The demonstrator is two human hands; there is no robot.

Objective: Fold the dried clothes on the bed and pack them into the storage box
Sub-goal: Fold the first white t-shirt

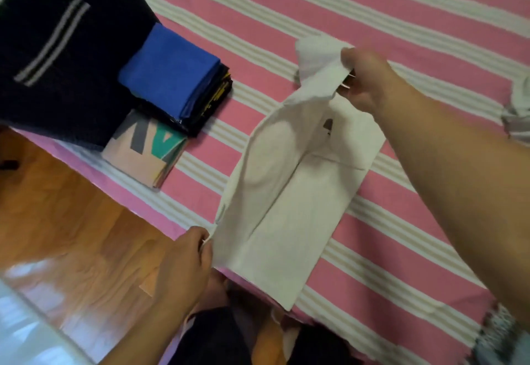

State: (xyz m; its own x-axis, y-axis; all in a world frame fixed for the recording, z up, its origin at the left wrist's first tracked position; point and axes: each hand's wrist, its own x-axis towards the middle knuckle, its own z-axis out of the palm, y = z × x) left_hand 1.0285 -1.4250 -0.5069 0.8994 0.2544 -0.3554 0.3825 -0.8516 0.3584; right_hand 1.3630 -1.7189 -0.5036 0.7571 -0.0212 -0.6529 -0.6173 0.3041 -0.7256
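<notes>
A white shirt (289,192) lies lengthwise on the pink and white striped bed (372,20), its left side lifted and partly folded toward the middle. My right hand (367,80) grips the shirt at its far end, near the collar and shoulder. My left hand (189,255) pinches the near left corner of the hem at the bed's edge. No storage box is in view.
Folded clothes sit at the left: a blue piece (169,75) on a black stack, a pink printed piece (146,152), and a large dark garment with grey stripes (57,49). Unfolded grey clothing (516,112) lies at the right edge. Wooden floor (71,215) runs beside the bed.
</notes>
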